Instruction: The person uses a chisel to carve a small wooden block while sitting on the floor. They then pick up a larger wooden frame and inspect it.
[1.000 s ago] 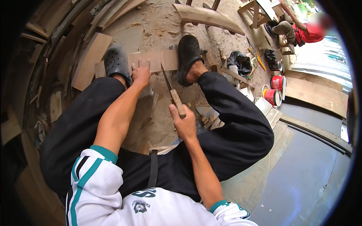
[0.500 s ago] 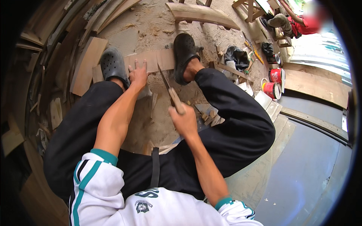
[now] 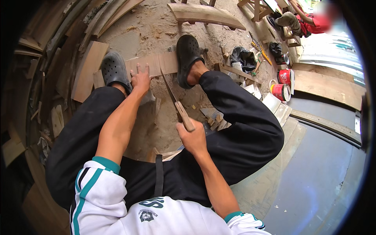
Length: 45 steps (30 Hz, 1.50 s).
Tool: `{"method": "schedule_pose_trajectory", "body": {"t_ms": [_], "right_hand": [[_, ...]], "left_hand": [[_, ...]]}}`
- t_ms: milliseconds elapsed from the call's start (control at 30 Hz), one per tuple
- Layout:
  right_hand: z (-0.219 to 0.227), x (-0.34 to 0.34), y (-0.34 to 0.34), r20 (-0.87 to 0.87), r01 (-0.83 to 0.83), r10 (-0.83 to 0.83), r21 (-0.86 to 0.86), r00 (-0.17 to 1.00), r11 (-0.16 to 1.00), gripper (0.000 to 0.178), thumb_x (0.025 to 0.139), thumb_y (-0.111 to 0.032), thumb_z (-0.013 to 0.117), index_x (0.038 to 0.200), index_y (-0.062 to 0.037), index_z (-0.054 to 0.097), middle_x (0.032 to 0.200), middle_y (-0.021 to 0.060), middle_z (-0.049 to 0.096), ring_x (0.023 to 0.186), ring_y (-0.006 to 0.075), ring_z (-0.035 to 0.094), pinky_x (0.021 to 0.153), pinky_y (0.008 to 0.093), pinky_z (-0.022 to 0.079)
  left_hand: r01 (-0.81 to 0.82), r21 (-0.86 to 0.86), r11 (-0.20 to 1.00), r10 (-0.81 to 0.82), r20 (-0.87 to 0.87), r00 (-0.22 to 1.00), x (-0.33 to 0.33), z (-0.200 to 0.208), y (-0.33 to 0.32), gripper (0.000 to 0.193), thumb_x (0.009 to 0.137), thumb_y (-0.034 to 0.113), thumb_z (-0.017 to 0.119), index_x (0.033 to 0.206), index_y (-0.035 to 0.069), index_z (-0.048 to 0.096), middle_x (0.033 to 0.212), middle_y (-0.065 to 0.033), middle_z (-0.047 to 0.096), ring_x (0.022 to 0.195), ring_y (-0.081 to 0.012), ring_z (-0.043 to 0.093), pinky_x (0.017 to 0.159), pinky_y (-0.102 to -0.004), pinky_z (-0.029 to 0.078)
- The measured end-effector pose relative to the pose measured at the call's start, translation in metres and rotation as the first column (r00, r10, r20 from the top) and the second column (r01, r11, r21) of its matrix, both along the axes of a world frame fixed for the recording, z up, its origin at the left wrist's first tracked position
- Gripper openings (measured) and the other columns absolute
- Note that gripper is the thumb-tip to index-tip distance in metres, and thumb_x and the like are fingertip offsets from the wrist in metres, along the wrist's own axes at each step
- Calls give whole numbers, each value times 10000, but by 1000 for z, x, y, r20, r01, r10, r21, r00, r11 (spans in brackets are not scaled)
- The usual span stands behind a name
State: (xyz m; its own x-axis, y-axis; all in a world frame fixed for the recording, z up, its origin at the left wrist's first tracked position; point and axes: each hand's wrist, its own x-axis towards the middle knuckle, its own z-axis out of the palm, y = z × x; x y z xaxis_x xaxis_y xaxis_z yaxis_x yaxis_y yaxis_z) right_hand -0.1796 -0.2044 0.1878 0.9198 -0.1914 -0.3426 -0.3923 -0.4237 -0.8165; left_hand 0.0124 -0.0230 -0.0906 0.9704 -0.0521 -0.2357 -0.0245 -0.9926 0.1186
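My right hand (image 3: 192,136) is closed round the wooden handle of a handsaw (image 3: 168,87), whose thin dark blade points away from me. The blade's far end meets the near edge of a flat wooden board (image 3: 166,62) lying crosswise between my feet. A thin line runs across the board from where the blade touches it. My left hand (image 3: 141,79) presses on the board left of the saw, fingers spread and holding nothing. My dark clogs (image 3: 189,55) are at the board's two ends, the left one overlapping it.
Planks (image 3: 90,70) are stacked along the left side. A curved wooden piece (image 3: 207,15) stands beyond my feet. To the right are offcuts (image 3: 215,119), a black plastic bag (image 3: 243,58), red cans (image 3: 280,91) and grey sheets (image 3: 313,172). Another person in red (image 3: 315,24) sits far right.
My right hand has drawn the saw back a little toward me, so less of the blade overlaps the board. My left hand keeps its place on the board.
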Motion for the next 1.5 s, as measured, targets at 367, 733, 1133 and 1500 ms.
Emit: {"method": "schedule_pose_trajectory", "body": {"t_ms": [367, 733, 1133, 1500], "right_hand": [[10, -1, -3, -129, 4, -8, -36, 992, 999, 219, 794, -177, 611, 737, 33, 585, 643, 230, 588, 616, 394, 621, 602, 448, 466], [7, -12, 0, -4, -3, 3, -23, 1000, 1000, 215, 831, -162, 603, 755, 35, 558, 599, 132, 522, 552, 175, 488, 566, 371, 427], [-7, 12, 4, -40, 4, -4, 4, 999, 1000, 233, 813, -187, 611, 732, 28, 573, 617, 190, 557, 553, 286, 570, 579, 398, 453], [-6, -17, 5, -50, 42, -41, 18, 998, 999, 205, 829, -162, 620, 753, 22, 572, 609, 172, 539, 541, 252, 533, 580, 384, 447]], "left_hand": [[12, -37, 999, -11, 39, 999, 2, 2, -1, 734, 874, 457, 659, 1499, 230, 348, 1531, -247, 296, 1243, -516, 479, 1031, -622, 371], [12, 26, 1000, -13, 36, 999, -4, -3, -4, 735, 885, 451, 649, 1513, 251, 324, 1546, -211, 293, 1211, -563, 484, 951, -575, 477], [-17, 40, 999, 18, -31, 999, 4, 3, 1, 750, 882, 474, 646, 1521, 281, 305, 1569, -197, 262, 1292, -583, 387, 929, -568, 495], [-51, -9, 999, 49, -154, 987, -5, 52, -10, 766, 884, 491, 636, 1530, 271, 289, 1578, -214, 233, 1324, -550, 373, 1022, -568, 426]]}}
